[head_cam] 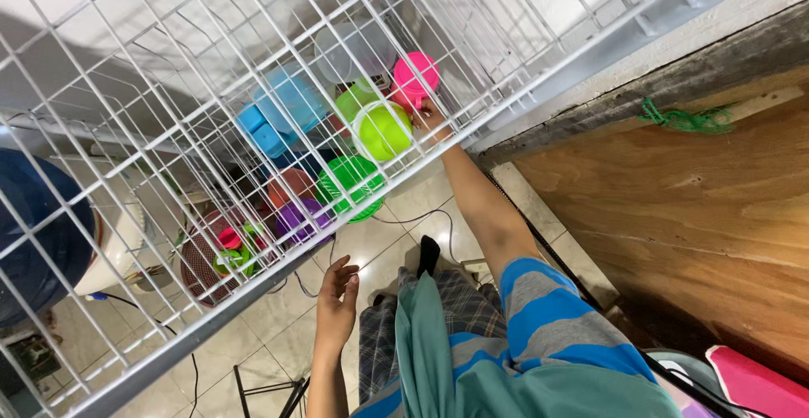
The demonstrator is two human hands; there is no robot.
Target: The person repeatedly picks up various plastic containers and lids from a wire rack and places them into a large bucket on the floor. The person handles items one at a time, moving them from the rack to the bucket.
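Pink plastic cup, bright, glossy, handled, at right hand's fingertips.

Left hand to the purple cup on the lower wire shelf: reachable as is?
Probably yes. The left hand hangs open and empty just below the rack's front rail, and the purple cup sits just behind that rail. Nothing visible blocks it.

Even, soft daylight, bright overall. No hard glare. White rack throws grey bar shadows onto the wall behind it, upper left. Dark shadow pools under the wooden panel, lower right. Wide-angle bend: rack wires splay toward the edges. Focus mostly sharp; nearest wires and the sleeve slightly soft.
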